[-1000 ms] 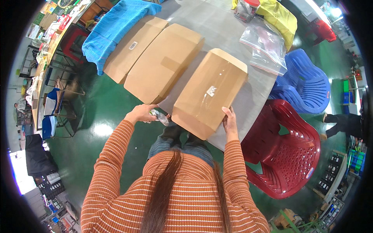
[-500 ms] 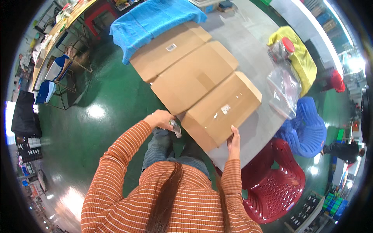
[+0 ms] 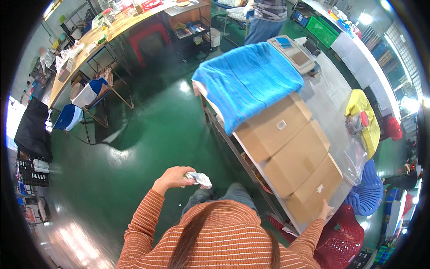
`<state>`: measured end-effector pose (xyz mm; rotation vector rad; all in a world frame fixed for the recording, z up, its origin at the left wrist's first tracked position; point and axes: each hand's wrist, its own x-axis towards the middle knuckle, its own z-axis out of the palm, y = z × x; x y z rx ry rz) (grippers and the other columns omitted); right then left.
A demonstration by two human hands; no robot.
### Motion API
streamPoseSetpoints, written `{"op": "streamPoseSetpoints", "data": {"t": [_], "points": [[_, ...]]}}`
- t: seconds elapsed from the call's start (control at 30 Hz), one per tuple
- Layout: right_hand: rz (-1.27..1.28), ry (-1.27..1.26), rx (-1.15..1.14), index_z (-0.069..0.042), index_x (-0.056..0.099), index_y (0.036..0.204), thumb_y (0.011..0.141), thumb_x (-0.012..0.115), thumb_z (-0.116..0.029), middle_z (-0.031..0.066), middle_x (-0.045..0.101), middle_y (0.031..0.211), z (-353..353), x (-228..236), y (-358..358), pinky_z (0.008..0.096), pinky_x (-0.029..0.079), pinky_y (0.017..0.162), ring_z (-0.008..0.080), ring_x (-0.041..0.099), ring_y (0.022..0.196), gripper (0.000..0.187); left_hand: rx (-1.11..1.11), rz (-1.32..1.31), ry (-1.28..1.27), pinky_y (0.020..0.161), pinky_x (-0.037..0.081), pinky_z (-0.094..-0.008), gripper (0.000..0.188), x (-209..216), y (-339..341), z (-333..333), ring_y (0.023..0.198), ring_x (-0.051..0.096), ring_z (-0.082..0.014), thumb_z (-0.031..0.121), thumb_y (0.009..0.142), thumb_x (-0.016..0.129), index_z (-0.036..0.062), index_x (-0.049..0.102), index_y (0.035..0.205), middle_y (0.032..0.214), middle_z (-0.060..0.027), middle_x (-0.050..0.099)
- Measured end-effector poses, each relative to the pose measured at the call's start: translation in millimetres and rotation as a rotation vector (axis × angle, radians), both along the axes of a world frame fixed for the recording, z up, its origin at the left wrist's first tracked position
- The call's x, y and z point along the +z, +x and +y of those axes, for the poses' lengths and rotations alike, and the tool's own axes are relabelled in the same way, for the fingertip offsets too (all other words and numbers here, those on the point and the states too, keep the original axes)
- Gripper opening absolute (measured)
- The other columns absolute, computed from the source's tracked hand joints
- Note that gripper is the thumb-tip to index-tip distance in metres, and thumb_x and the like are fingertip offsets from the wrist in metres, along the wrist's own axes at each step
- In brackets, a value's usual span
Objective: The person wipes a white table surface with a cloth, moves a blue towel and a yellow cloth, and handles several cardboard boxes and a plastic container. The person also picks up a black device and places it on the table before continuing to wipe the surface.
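A crumpled white wad (image 3: 202, 180), which looks like cloth or plastic, is pinched in the fingers of my left hand (image 3: 174, 178). That hand hangs over the green floor in front of my body. My right hand (image 3: 327, 210) rests at the near right corner of a flattened cardboard box (image 3: 291, 167), its fingers apart. The brown box lies spread out on a long grey table (image 3: 337, 101), with fold lines across it and small white labels. A blue cloth (image 3: 251, 80) covers something at the box's far end.
Red plastic chairs (image 3: 342, 242) and blue ones (image 3: 368, 190) stand right of the table. A yellow cloth (image 3: 365, 117), a red-lidded jar (image 3: 358, 122) and clear plastic bags (image 3: 355, 161) lie along its right side. A person (image 3: 267, 22) stands beyond; a wooden workbench (image 3: 121, 27) is far left.
My view has swung left, so the table and box appear farther right. My left hand, still holding the white wad, has moved away from the box. My right hand stays at the box's near corner.
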<state>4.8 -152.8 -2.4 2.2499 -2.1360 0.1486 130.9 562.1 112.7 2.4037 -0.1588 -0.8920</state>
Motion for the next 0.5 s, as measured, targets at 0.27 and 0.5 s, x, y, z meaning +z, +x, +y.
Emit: {"op": "streamPoseSetpoints", "data": {"t": [0.27, 0.5], "points": [[-0.408, -0.207, 0.39, -0.002, 0.053, 0.121, 0.074, 0.069, -0.03, 0.0204, 0.054, 0.12, 83.3, 3.6, 181.2, 0.0434, 0.038, 0.097, 0.0347, 0.048, 0.114, 0.058, 0.184, -0.251, -0.125, 0.079, 0.048, -0.0334, 0.043, 34.3, 166.3, 146.7, 0.086, 0.062, -0.0262, 0.025, 0.073, 0.065, 0.0102, 0.06, 0.113, 0.097, -0.0117, 0.066], [-1.008, 0.037, 0.775, -0.003, 0.061, 0.109, 0.077, 0.061, -0.007, 0.0138, 0.061, 0.11, 371.3, 57.9, 491.1, 0.0375, 0.042, 0.091, 0.0291, 0.057, 0.1, 0.032, 0.359, -0.13, -0.371, 0.082, 0.047, -0.0311, 0.038, 30.2, 350.7, 208.7, 0.088, 0.061, -0.0201, 0.027, 0.087, 0.053, 0.0072, 0.055, 0.12, 0.098, -0.0112, 0.065]]}}
